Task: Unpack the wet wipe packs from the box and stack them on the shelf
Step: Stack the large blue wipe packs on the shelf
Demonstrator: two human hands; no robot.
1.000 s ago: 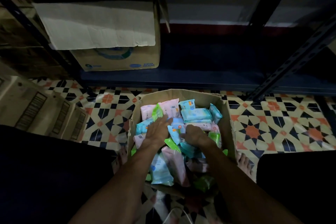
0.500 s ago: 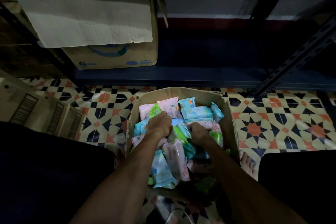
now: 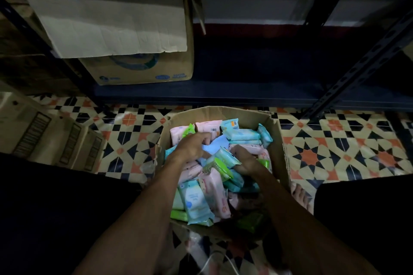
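Gathering was the step in hand: both grips sat in the cardboard box [image 3: 278,140] among loose wet wipe packs [image 3: 196,203]. The left grip [image 3: 192,147] curled round a blue pack [image 3: 215,144]. The right grip [image 3: 244,161] pinched a teal pack [image 3: 225,156], its long axis slanting far-left to near-right. Next, likely, came a lift forward to the shelf [image 3: 245,94] beyond both grips.

dim light; patterned tile floor [image 3: 335,152]; closed cartons [image 3: 33,136] at left
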